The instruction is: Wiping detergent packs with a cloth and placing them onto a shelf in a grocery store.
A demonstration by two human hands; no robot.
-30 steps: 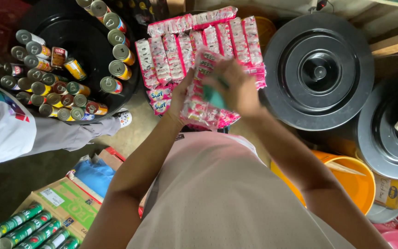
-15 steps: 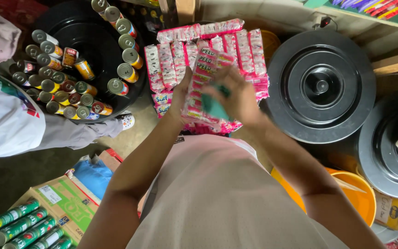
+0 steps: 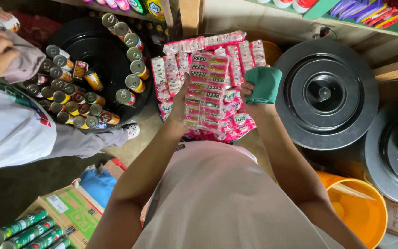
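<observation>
At frame centre my left hand [image 3: 180, 103] clamps the pink sachet strip [image 3: 205, 92] edge-on while my right hand [image 3: 254, 99] is closed around a green cloth [image 3: 264, 84]; a hard wipe could tear the strip free.

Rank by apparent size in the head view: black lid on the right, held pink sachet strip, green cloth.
1. black lid
2. pink sachet strip, in left hand; nearness inflates it
3. green cloth, in right hand
</observation>
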